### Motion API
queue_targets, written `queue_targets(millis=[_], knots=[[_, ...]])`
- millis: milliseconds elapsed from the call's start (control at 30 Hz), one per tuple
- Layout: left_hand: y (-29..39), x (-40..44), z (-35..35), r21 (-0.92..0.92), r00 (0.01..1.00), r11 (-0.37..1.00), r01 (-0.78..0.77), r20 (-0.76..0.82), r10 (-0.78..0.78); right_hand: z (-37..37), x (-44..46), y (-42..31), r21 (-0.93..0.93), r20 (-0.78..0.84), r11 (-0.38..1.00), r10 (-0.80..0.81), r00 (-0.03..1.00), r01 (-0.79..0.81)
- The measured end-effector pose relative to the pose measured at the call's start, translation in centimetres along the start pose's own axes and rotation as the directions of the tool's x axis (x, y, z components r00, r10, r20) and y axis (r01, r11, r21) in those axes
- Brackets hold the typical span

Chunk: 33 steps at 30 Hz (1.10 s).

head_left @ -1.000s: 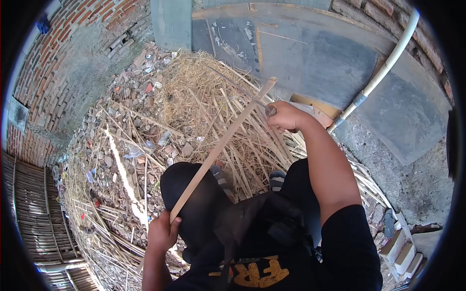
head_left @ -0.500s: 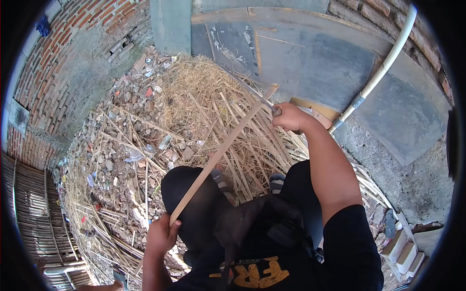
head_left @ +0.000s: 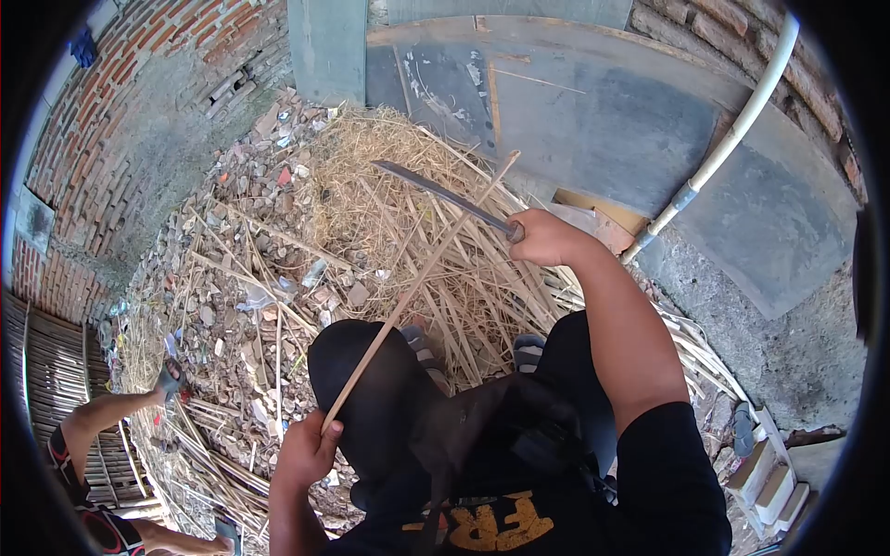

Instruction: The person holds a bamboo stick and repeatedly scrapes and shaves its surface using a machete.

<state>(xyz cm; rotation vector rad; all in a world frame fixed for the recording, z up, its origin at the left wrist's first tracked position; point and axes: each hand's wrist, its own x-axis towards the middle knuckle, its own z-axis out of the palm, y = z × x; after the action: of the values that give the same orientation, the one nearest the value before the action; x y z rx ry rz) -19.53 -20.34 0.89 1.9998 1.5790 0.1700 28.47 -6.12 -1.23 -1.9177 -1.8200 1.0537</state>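
Note:
My left hand (head_left: 308,448) grips the lower end of a long bamboo strip (head_left: 408,293), which slants up and to the right over my dark-clothed knee, its narrow edge towards me. The wooden handle of a long dark blade (head_left: 436,191) is held in my right hand (head_left: 542,237). The blade points up-left and crosses the strip near its top end; whether they touch I cannot tell. Beneath both lie many thin bamboo strips (head_left: 464,306) and a heap of fine shavings (head_left: 371,153).
Another person's legs (head_left: 102,417) in sandals show at the lower left, near a bamboo slat panel (head_left: 56,361). Rubble (head_left: 209,287) covers the ground. Grey boards (head_left: 630,120) and a white pipe (head_left: 732,139) stand ahead. A small white step-like object (head_left: 774,491) is at the lower right.
The strip has turned from its broad face to its narrow edge. The blade has swung lower with my right hand and shows its broad side more. Another person's legs have come in at lower left.

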Motion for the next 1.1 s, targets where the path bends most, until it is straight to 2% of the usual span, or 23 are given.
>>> queue_targets(millis=[33,133,167,267,300,400,433,533,567,667,733,800,833,933,967,1033,1067,1100], knots=[[0.0,-0.1,0.0,0.002,1.0,1.0,0.013,0.011,-0.013,0.3,-0.4,-0.4,-0.051,-0.027,0.997,-0.053,0.998,0.051],[-0.3,-0.1,0.2,0.007,1.0,1.0,0.01,0.027,-0.011,1.1,-1.8,-2.7,-0.22,0.09,0.961,-0.15,0.985,0.166],[-0.4,0.1,0.3,0.008,1.0,1.0,0.002,0.026,-0.002,1.7,-2.1,-2.6,-0.231,0.064,0.948,-0.212,0.975,0.221],[-1.3,0.1,0.9,-0.108,1.0,0.994,0.015,0.003,-0.015,0.0,0.2,1.0,0.012,0.065,0.994,-0.113,0.991,0.113],[-1.1,0.0,0.8,-0.077,1.0,0.997,0.004,-0.012,-0.005,-1.2,0.7,1.7,0.115,0.002,0.993,-0.016,1.0,0.015],[-0.3,-0.3,0.3,-0.004,1.0,1.0,0.013,-0.005,-0.013,-1.8,0.7,2.5,0.123,-0.053,0.986,0.122,0.991,-0.115],[0.1,-0.3,0.2,0.002,1.0,1.0,0.007,-0.009,-0.007,-1.5,0.6,2.6,0.079,-0.075,0.99,0.124,0.989,-0.118],[0.1,-0.2,0.4,-0.02,1.0,1.0,0.023,0.005,-0.023,-0.7,-1.2,-0.2,-0.033,0.001,0.999,-0.03,1.0,0.03],[0.3,-0.1,0.4,-0.03,1.0,0.999,0.028,0.005,-0.028,-0.1,-1.5,-0.7,-0.108,0.036,0.986,-0.123,0.992,0.126],[0.3,0.2,0.5,-0.057,1.0,0.998,0.016,-0.001,-0.016,-0.4,-2.3,-1.6,-0.156,0.142,0.974,-0.143,0.979,0.165],[-0.5,0.1,0.8,-0.063,1.0,0.998,-0.021,-0.02,0.02,-1.9,-0.4,1.6,0.071,0.09,0.997,0.028,0.996,-0.034],[-0.7,0.0,1.1,-0.032,0.997,0.998,-0.047,-0.057,0.045,-3.6,1.0,3.5,0.258,-0.015,0.941,0.229,0.973,-0.217],[-0.5,-0.2,0.9,-0.012,0.998,0.999,-0.039,-0.053,0.038,-3.1,0.5,3.8,0.304,-0.08,0.941,0.182,0.98,-0.15],[0.3,-0.2,0.5,0.022,0.999,1.0,0.004,-0.032,-0.004,-1.2,0.2,2.8,0.07,-0.153,0.998,0.011,0.988,-0.001],[0.5,-0.1,0.5,0.016,1.0,1.0,0.015,-0.018,-0.015,-1.2,-0.7,0.7,-0.019,-0.058,1.0,-0.013,0.998,0.012],[0.9,0.2,0.1,0.048,0.999,0.998,0.031,0.008,-0.032,-0.1,-2.2,-0.6,-0.124,0.015,0.982,-0.139,0.99,0.14],[0.1,0.2,0.5,0.055,0.999,0.998,-0.03,-0.02,0.031,0.1,-2.0,-1.5,-0.175,0.056,0.959,-0.217,0.974,0.224],[0.0,0.3,0.3,0.034,0.999,0.999,-0.032,-0.016,0.032,-0.6,-1.8,-2.1,-0.122,0.116,0.977,-0.161,0.98,0.175]])
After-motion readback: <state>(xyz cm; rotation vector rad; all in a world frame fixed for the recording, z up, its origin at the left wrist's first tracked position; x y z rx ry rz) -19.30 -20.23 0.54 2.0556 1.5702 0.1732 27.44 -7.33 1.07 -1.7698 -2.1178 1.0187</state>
